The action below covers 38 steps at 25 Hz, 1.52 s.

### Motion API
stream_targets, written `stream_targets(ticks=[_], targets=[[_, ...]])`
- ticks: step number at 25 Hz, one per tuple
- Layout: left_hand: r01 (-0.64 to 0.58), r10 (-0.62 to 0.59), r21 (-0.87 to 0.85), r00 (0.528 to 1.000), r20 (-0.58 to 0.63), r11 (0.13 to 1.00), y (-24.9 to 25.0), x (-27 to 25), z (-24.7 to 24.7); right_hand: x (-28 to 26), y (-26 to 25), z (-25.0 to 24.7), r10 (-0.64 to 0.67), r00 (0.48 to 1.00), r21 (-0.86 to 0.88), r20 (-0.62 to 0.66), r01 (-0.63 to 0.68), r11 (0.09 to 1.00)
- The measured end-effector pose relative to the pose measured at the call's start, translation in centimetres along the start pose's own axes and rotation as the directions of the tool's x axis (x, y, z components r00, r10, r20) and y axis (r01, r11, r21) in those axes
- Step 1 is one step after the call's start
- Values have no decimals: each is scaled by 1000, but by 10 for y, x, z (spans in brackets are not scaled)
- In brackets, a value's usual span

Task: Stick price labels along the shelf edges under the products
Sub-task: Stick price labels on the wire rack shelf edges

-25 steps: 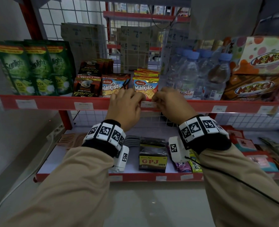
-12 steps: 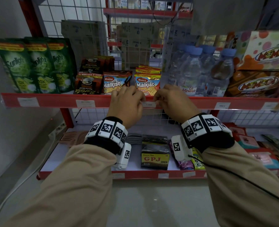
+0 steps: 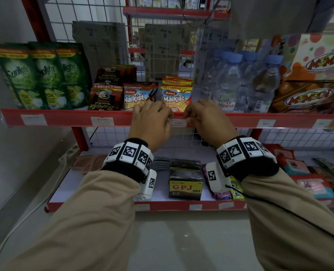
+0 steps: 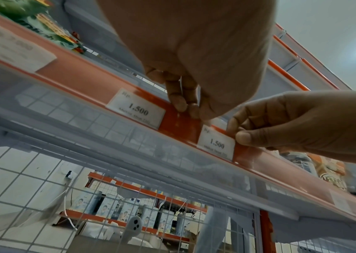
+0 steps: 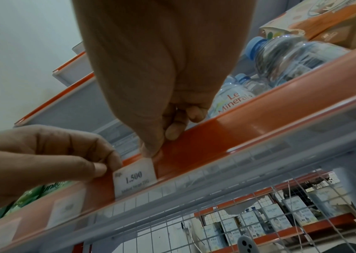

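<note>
The price label [image 3: 178, 122] is a small white rectangular card printed "Rp. 1.500" above a line of finer text too blurred to read. It lies flat against the red shelf edge [image 3: 64, 117] of the upper shelf, directly under the right-hand Malkist cracker packs [image 3: 175, 97] — upright, roughly level with the strip. It seems to sit behind the strip's clear cover, though that is hard to judge. Another label [image 4: 137, 110], also "1.500", sits further left along the same edge.
</note>
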State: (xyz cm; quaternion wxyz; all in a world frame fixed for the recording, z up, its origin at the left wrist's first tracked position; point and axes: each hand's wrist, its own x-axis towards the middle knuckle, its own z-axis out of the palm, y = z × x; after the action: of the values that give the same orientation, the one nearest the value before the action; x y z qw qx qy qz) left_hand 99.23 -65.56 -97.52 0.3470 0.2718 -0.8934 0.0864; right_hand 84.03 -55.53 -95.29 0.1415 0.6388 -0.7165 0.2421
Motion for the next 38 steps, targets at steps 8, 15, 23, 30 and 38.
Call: stream_targets(ticks=[8, 15, 23, 30, 38], targets=[[-24, 19, -29, 985, -170, 999, 3, -12, 7, -13, 5, 11, -37, 981, -14, -192, 35, 999], [140, -150, -84, 981, -121, 987, 33, -43, 40, -67, 26, 48, -85, 953, 34, -291, 99, 995], [34, 3, -176, 979, 205, 984, 90, -140, 127, -190, 72, 150, 153, 974, 115, 168, -173, 978], [79, 7, -117, 798, 603, 990, 100, -203, 184, -254, 92, 192, 249, 912, -49, 327, -247, 968], [47, 7, -74, 798, 602, 996, 97, -215, 195, -269, 89, 213, 219, 934, -194, 282, -168, 966]])
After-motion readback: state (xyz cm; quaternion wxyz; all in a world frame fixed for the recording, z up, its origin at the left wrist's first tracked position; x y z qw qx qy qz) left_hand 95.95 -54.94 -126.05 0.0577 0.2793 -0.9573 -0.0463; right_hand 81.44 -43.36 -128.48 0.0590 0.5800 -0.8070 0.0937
